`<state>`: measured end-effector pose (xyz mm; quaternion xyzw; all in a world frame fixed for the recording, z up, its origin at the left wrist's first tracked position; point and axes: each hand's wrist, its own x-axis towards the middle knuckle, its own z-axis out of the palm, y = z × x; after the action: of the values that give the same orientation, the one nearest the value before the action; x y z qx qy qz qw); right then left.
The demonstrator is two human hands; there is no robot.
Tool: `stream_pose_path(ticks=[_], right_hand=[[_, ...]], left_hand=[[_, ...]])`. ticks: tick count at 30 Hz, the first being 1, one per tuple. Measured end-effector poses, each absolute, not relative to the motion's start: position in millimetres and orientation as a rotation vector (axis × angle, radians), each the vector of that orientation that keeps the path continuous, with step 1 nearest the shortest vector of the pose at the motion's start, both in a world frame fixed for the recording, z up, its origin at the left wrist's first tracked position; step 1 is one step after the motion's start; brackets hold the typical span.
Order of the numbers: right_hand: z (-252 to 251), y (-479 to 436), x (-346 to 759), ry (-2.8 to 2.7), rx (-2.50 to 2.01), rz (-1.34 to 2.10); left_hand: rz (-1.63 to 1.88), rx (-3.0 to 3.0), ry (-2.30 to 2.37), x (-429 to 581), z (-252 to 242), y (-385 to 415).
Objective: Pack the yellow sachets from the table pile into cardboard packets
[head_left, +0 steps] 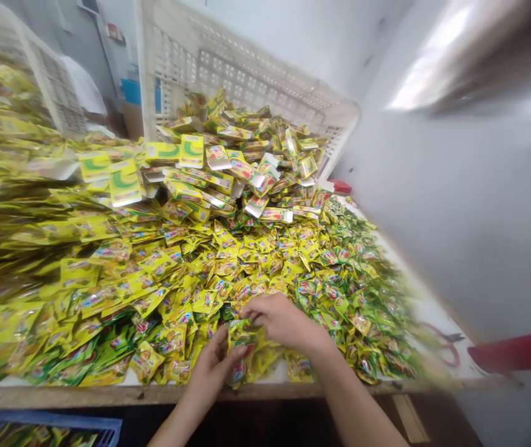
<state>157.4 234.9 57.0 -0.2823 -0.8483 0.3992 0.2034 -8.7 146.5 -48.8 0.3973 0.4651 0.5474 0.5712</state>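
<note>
Near the table's front edge, my left hand (215,359) is closed round a small yellow-and-green printed box (238,351), thumb across its front. My right hand (278,318) is at the box's upper end with its fingers pinched together; what they hold, if anything, is hidden. Blur softens the detail around the box. Many small shiny sachets (228,267), mostly yellow, lie in a heap beyond both hands. Greener sachets (349,298) spread to the right. A few sachets lie on the table just below my right hand.
A white plastic crate (247,49) lies tipped behind the heap, spilling folded cartons (247,167). At the left stands another crate (37,68). Scissors (449,347) and a red object (521,352) are at the right. A blue crate (111,425) of packets sits below the table edge (154,392).
</note>
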Motion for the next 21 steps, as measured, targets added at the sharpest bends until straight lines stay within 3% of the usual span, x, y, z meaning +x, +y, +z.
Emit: stream_pose_path(ticks=[9,13,21], right_hand=[[61,237,150,-2.566,-0.795,0.957],[61,237,147,-2.380,-0.830,1.086],[26,214,143,-2.127,-1.056,0.805]], left_hand=[[1.253,1.047,1.040,-6,-47,147],[1.275,1.010,1.111,-8,-50,146],[1.292,1.016,1.169,-4,-53,147]])
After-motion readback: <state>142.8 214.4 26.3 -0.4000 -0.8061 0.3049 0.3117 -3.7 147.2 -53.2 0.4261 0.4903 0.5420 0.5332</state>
